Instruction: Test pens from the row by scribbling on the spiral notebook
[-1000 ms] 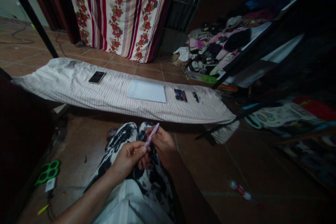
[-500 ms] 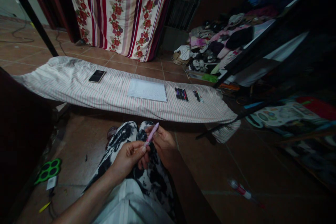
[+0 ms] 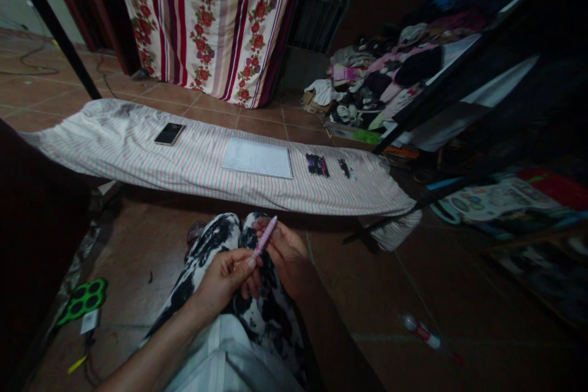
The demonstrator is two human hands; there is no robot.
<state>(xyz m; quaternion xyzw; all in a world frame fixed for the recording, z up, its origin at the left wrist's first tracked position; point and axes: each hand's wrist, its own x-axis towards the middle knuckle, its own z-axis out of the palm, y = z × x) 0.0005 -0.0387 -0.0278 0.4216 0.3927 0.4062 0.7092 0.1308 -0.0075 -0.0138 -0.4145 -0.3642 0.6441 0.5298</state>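
Above my knees, a slim pink pen slants up and to the right. My left hand pinches its lower end between thumb and fingers. Around the upper part, my right hand has its fingers closed on the pen from the right side. Beyond my knees is a low surface under a striped cloth. On it lie a dark phone, a spiral notebook, a row of several pens and a smaller group of pens.
A plastic bottle lies on the tiled floor at right. At left on the floor are a green four-ring object and a yellow-tipped cable. Behind the cloth hang a floral curtain and heaped clothes.
Almost nothing differs. The pen has turned very slightly in my fingers, and both hands keep their places.
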